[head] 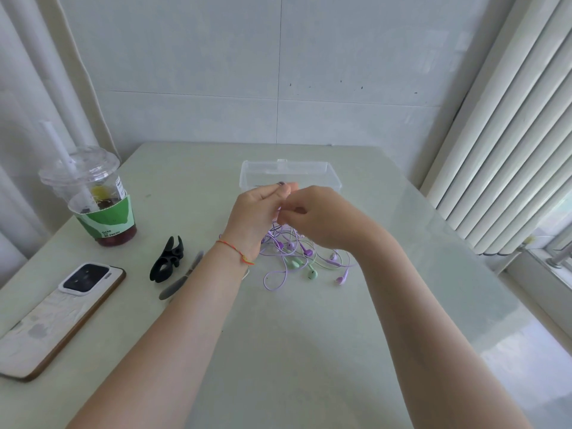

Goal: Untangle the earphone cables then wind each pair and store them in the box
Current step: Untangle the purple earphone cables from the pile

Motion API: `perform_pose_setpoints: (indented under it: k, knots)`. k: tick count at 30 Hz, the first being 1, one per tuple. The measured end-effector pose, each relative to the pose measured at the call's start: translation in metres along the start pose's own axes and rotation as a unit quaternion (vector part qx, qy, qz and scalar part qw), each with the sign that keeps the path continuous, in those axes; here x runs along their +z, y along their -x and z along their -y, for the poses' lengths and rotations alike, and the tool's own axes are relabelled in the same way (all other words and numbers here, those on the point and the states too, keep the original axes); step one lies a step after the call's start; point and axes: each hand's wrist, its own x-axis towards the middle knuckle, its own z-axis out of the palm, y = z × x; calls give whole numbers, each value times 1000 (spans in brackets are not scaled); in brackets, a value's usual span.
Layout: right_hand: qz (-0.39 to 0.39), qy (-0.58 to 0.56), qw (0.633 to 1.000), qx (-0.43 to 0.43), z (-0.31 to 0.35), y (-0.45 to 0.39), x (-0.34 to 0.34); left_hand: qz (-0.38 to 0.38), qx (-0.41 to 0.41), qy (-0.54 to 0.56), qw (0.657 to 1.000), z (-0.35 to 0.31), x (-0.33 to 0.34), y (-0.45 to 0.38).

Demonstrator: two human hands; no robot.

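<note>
Right now my left hand (258, 212) and right hand (312, 216) both pinch the tangled earphone cables (297, 252), lifted just above the worktop (278, 335), near side of the box (289, 173). Risk: pulling hard tightens knots; dangling buds snag.

wall (192, 57): pale tiles | table (309, 351): glossy, pale | blinds (507, 150): right, daylit

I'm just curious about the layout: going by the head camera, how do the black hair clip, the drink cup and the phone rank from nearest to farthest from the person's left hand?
From the left hand:
1. Black hair clip, lower left of it.
2. Drink cup, far left.
3. Phone, lower left, near the table's edge.
</note>
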Motion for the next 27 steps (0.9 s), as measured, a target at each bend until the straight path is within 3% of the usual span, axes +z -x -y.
perform_pose_setpoints:
  k: [5,10,13,16,19,23,27]
  knots:
    - [-45,-37,998,-6,-8,3,-10,29,-5,-40,999,-2,0,-1]
    - [14,-39,999,-5,-8,6,-11,64,-31,28,997,-6,0,-1]
    - [6,-38,999,-9,-6,6,-9,101,-26,33,994,-9,2,2]
    - [-49,-15,999,10,-10,3,-14,59,-61,49,995,-9,1,1]
    - [-101,5,994,30,-20,3,-21,57,-84,-9,995,-15,3,0]
    - [-152,-28,987,32,-29,0,-23,140,-109,-92,980,-17,1,4]
    - [-201,-78,976,41,-35,-3,-22,221,-86,-49,970,-14,-8,7]
